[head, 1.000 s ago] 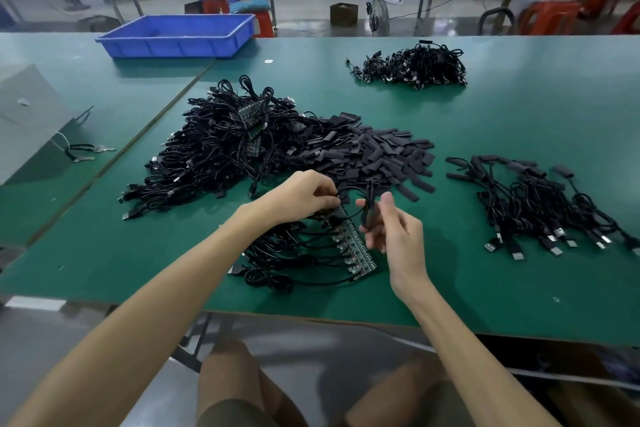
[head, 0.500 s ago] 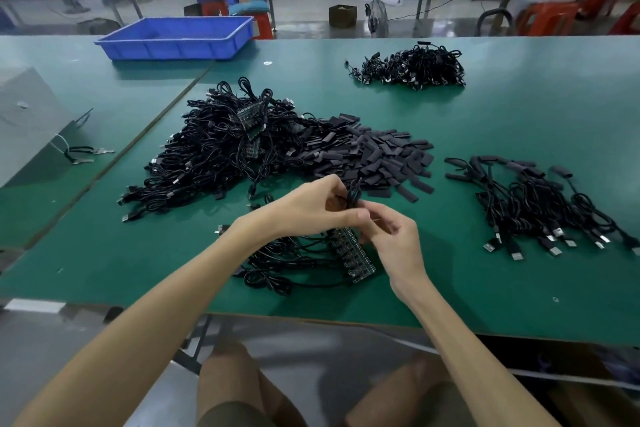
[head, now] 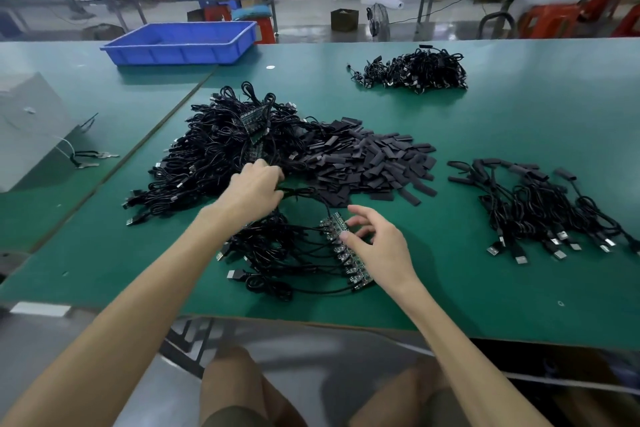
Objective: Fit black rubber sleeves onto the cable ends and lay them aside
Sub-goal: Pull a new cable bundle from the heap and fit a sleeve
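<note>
Head view: beside the sleeves [head: 374,163], left hand [head: 254,189] is gripping a limp cable [head: 313,191]; pinch near its end. Right hand [head: 377,243] is resting open.

My left hand [head: 254,189] is reaching out to the edge of the big pile of black cables [head: 214,156]. Its fingers are curled round one cable [head: 304,189] that bends over to a strip of little green boards [head: 355,272]. My right hand [head: 377,246] has its fingers spread, and its thumb touches that strip. A bunch of cables [head: 277,253] runs off the strip to the left. Behind my hands is a heap of flat black sleeves [head: 374,163]. On the right lie sleeved cables [head: 540,215]. Far back is another cable pile [head: 415,71] and a blue tray [head: 180,45]. It all sits on a green table [head: 485,288].
</note>
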Demonstrator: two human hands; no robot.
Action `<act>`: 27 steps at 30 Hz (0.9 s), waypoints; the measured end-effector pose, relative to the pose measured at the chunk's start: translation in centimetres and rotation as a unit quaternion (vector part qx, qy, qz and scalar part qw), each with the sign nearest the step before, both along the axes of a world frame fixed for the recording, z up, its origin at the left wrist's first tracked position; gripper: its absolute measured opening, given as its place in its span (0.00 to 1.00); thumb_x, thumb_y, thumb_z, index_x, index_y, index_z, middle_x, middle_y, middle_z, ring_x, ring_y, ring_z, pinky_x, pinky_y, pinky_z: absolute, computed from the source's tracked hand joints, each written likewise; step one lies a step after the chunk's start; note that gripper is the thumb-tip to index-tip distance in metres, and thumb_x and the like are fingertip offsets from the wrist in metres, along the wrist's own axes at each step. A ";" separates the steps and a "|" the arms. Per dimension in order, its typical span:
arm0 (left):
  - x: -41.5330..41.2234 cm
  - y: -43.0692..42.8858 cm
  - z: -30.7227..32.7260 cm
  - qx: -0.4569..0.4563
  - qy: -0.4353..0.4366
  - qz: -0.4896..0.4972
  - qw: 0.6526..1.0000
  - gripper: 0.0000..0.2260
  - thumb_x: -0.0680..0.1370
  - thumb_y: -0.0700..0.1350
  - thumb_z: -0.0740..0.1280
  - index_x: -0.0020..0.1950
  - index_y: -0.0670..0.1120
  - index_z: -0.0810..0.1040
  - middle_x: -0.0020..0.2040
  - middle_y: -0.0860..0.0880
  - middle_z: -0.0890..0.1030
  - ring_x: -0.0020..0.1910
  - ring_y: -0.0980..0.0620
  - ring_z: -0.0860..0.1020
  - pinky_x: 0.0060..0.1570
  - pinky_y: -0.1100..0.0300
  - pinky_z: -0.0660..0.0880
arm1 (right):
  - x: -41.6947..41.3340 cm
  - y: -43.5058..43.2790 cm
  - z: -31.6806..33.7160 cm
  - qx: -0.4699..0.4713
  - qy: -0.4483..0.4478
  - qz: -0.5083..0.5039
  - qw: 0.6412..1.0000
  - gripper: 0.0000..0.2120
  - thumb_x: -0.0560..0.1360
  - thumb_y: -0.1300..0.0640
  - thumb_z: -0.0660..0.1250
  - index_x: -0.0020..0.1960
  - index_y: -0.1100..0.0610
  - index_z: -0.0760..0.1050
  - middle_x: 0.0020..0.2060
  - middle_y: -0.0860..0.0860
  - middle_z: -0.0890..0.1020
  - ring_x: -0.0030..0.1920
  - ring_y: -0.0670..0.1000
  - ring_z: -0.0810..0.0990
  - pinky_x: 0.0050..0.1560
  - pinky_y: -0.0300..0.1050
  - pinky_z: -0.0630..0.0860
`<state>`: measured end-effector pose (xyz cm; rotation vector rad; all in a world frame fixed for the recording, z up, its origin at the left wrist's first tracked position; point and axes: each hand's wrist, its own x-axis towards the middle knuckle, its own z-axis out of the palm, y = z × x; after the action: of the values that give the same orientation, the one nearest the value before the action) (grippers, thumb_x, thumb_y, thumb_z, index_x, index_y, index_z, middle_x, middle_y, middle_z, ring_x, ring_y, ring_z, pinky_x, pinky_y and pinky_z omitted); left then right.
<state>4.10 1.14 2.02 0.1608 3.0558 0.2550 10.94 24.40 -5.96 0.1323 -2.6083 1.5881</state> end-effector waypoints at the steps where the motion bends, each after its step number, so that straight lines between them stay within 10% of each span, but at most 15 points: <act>1: 0.5 0.5 -0.5 0.016 0.034 -0.025 0.999 0.17 0.82 0.42 0.65 0.71 0.45 0.75 0.68 0.43 0.73 0.67 0.42 0.72 0.70 0.44 0.68 | 0.0 0.1 0.1 -0.018 0.000 -0.003 1.000 0.22 0.77 0.54 0.75 0.69 0.48 0.76 0.51 0.38 0.82 0.47 0.37 0.79 0.51 0.40 0.74; 5: 1.6 3.1 -1.2 0.052 0.193 -0.157 0.967 0.12 0.81 0.48 0.67 0.64 0.52 0.81 0.67 0.52 0.77 0.71 0.49 0.68 0.74 0.49 0.52 | 0.2 0.3 0.2 -0.097 -0.007 -0.007 0.995 0.20 0.77 0.57 0.75 0.68 0.49 0.77 0.52 0.41 0.84 0.49 0.43 0.83 0.56 0.47 0.79; 8: 1.1 4.8 -0.6 0.068 0.041 -0.199 0.977 0.16 0.82 0.52 0.67 0.70 0.54 0.77 0.66 0.55 0.80 0.68 0.52 0.73 0.75 0.52 0.52 | 0.2 0.5 0.3 -0.141 -0.012 -0.004 0.990 0.20 0.77 0.61 0.75 0.68 0.53 0.77 0.53 0.44 0.84 0.48 0.46 0.86 0.56 0.49 0.82; 13: 0.6 5.6 -0.7 -0.005 0.041 -0.231 0.972 0.12 0.81 0.49 0.68 0.65 0.56 0.80 0.62 0.59 0.81 0.70 0.55 0.71 0.77 0.42 0.39 | 0.3 0.6 0.3 -0.180 0.009 0.014 0.984 0.16 0.77 0.65 0.74 0.60 0.49 0.81 0.51 0.39 0.85 0.44 0.47 0.85 0.48 0.39 0.81; 22: 0.4 6.0 0.9 0.066 -0.024 -0.197 0.978 0.09 0.77 0.48 0.73 0.57 0.50 0.84 0.49 0.55 0.85 0.49 0.57 0.81 0.60 0.55 0.76 | 0.0 0.0 0.2 -0.060 -0.007 0.013 0.998 0.03 0.80 0.47 0.72 0.49 0.46 0.80 0.41 0.45 0.86 0.42 0.44 0.83 0.48 0.48 0.81; 27: 0.0 5.8 1.7 0.129 -0.070 -0.205 0.968 0.07 0.76 0.45 0.76 0.54 0.48 0.86 0.41 0.60 0.84 0.41 0.67 0.81 0.47 0.71 0.76 | 0.1 0.3 0.3 -0.064 -0.019 0.038 0.997 0.08 0.80 0.47 0.70 0.47 0.51 0.82 0.39 0.52 0.86 0.41 0.54 0.82 0.47 0.56 0.78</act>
<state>4.07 6.94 3.73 0.7417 2.7512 0.6020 10.99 24.67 -5.62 0.1961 -2.5489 1.7943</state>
